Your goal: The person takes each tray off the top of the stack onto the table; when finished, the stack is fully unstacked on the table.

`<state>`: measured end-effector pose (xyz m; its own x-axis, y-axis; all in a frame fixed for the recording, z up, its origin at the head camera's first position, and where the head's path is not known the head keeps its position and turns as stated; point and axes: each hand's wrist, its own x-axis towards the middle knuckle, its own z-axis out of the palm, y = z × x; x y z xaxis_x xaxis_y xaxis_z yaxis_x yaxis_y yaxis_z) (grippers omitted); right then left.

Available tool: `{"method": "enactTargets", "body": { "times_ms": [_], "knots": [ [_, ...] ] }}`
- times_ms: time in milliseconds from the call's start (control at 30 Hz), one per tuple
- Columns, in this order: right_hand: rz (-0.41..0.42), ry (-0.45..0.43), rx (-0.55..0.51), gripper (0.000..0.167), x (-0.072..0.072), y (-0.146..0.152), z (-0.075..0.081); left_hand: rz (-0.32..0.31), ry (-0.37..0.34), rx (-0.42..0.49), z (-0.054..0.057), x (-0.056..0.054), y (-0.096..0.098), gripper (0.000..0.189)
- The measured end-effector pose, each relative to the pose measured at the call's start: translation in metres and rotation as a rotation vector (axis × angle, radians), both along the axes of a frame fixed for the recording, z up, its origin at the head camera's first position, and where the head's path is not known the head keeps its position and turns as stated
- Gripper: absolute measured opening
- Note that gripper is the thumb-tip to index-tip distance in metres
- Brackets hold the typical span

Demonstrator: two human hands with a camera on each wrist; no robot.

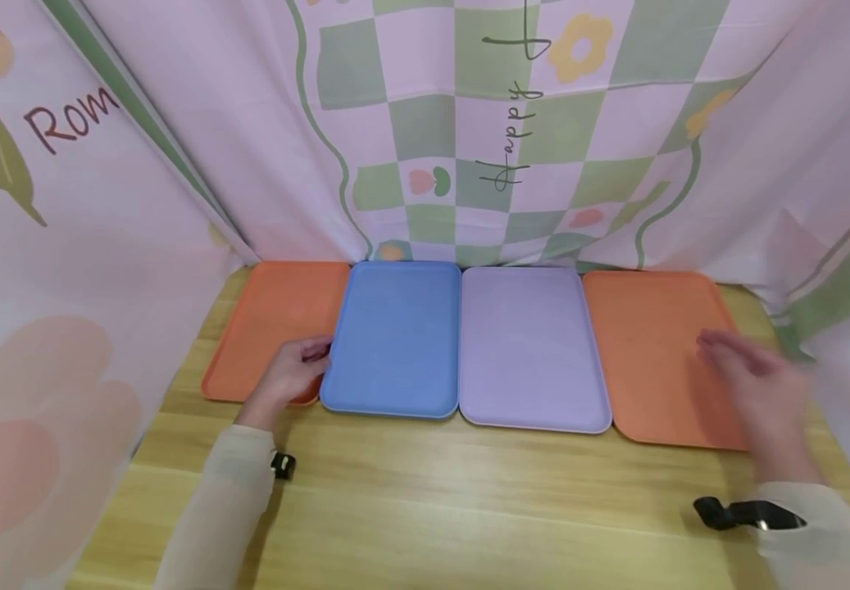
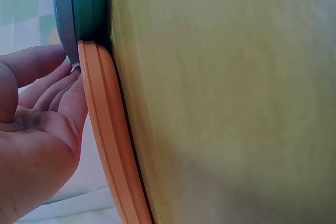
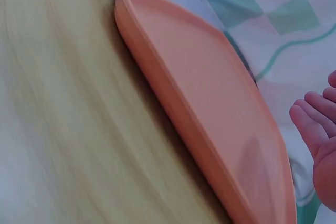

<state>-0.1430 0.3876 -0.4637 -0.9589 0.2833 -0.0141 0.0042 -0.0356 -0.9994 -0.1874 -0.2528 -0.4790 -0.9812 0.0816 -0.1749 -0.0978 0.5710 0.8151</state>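
Note:
My left hand point(image 1: 294, 369) reaches over the left orange tray point(image 1: 277, 303) and pinches the left rim of the blue tray point(image 1: 398, 336). In the left wrist view, the thumb and fingers point(image 2: 44, 64) meet at that blue edge, and a teal tray point(image 2: 90, 3) shows stacked beneath it. A lilac tray point(image 1: 531, 348) lies to the right of the blue one. Over the right side of the right orange tray point(image 1: 649, 352) hovers my right hand point(image 1: 760, 393), slightly blurred. Its fingers point(image 3: 310, 119) are extended, with nothing held.
The trays stand side by side in a row at the back of a wooden table point(image 1: 469, 508). Behind them hangs a patterned curtain point(image 1: 425, 131), and similar cloth point(image 1: 48, 328) encloses the left and right sides. Dark straps point(image 1: 752, 515) circle both wrists.

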Motion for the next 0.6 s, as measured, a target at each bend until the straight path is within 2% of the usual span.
{"method": "enactTargets", "body": {
  "times_ms": [67, 267, 367, 467, 600],
  "knots": [
    [0.027, 0.004, -0.016, 0.039, -0.002, -0.01, 0.002, 0.0, -0.001, -0.001, 0.0, 0.0, 0.0, 0.047],
    [0.082, -0.024, 0.233, 0.051, -0.01, -0.038, 0.006, 0.0, 0.001, 0.001, 0.0, 0.001, 0.001, 0.047],
    [0.094, 0.004, 0.27, 0.051, -0.015, -0.052, 0.005, 0.006, -0.004, 0.009, 0.0, 0.0, 0.001, 0.047],
    [0.112, 0.069, 0.179, 0.048, -0.02, -0.068, 0.003, 0.007, 0.0, 0.018, 0.0, 0.0, 0.0, 0.047],
    [0.144, 0.123, 0.117, 0.045, -0.024, -0.089, 0.006, 0.007, 0.009, 0.021, 0.0, 0.001, 0.001, 0.047]
  ]
}}
